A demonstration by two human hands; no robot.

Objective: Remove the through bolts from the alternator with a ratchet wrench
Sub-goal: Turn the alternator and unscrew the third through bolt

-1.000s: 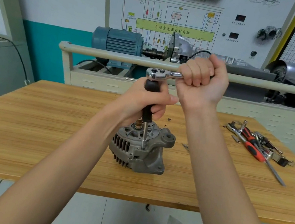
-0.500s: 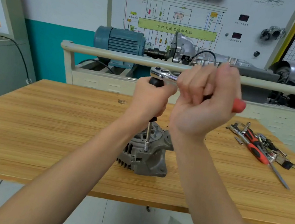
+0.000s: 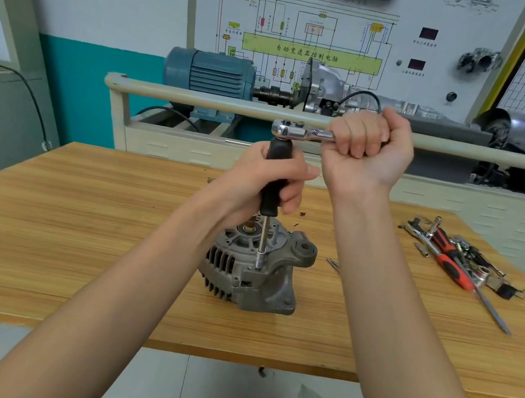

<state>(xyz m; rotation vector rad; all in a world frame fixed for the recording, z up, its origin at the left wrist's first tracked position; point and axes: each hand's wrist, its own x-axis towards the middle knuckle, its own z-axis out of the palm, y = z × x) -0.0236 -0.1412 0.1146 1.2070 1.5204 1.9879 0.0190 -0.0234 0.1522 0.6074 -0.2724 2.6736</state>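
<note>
The left hand point(image 3: 267, 182) holds the black bar straight on a bolt in the alternator point(image 3: 256, 267) on the surface point(image 3: 74, 236), the right hand point(image 3: 366, 150) grips the ratchet wrench point(image 3: 300, 132), and next it likely needs another swing.

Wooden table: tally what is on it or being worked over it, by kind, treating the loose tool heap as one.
Alternator: 1
Ratchet wrench with black-handled extension: 1
Hands, left hand on the extension, right hand on the ratchet: 2
Tool heap at the right of the table: 1
Total: 5
</note>
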